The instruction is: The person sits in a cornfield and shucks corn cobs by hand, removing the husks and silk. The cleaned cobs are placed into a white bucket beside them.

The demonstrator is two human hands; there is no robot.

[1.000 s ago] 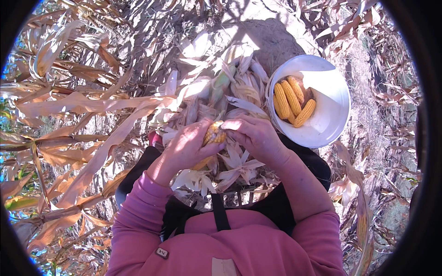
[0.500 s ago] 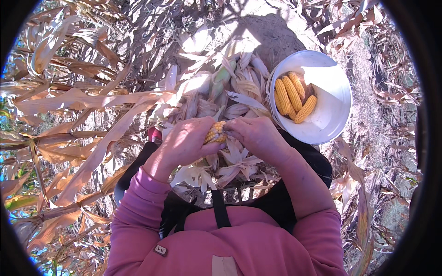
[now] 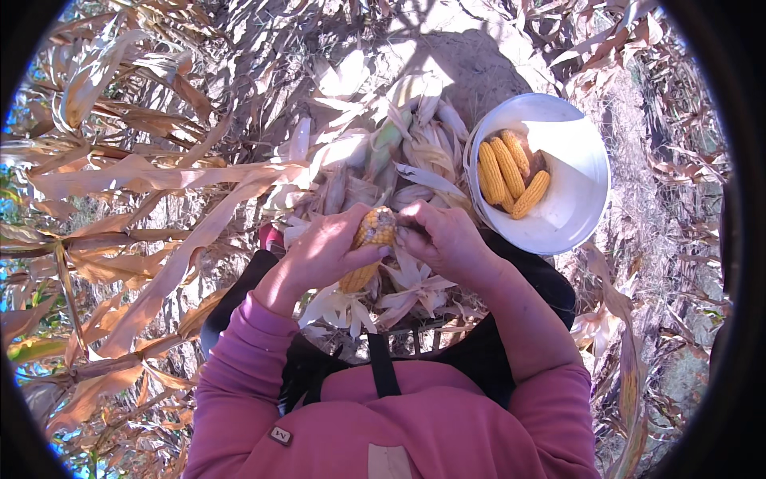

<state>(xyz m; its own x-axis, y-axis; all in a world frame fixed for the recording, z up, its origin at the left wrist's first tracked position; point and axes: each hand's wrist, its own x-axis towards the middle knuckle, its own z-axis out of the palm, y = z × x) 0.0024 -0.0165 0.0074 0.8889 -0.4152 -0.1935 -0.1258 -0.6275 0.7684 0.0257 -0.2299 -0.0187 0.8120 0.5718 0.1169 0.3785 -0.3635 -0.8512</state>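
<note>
My left hand (image 3: 323, 254) is wrapped round a husked corn cob (image 3: 375, 227), its thumb lying across the yellow kernels. Greyish, discoloured kernels show at the cob's upper end, and its lower end sticks out beneath my thumb. Close beside that upper end is my right hand (image 3: 448, 243), its fingers curled and pinched together. Whether anything is between those fingertips is hidden. Pale dry husks (image 3: 415, 291) lie below my hands. To the right, a white bucket (image 3: 578, 215) holds several husked yellow cobs (image 3: 511, 172).
A heap of corn in pale husks (image 3: 391, 148) lies just beyond my hands, one husk greenish. Dry corn stalks and leaves (image 3: 167, 231) lean in from the left. My dark-clothed legs (image 3: 531, 279) flank the husks, the right one near the bucket.
The cob has turned more upright in my left hand, showing more of its discoloured end and its lower part. My right fingers have shifted slightly right, away from the tip.
</note>
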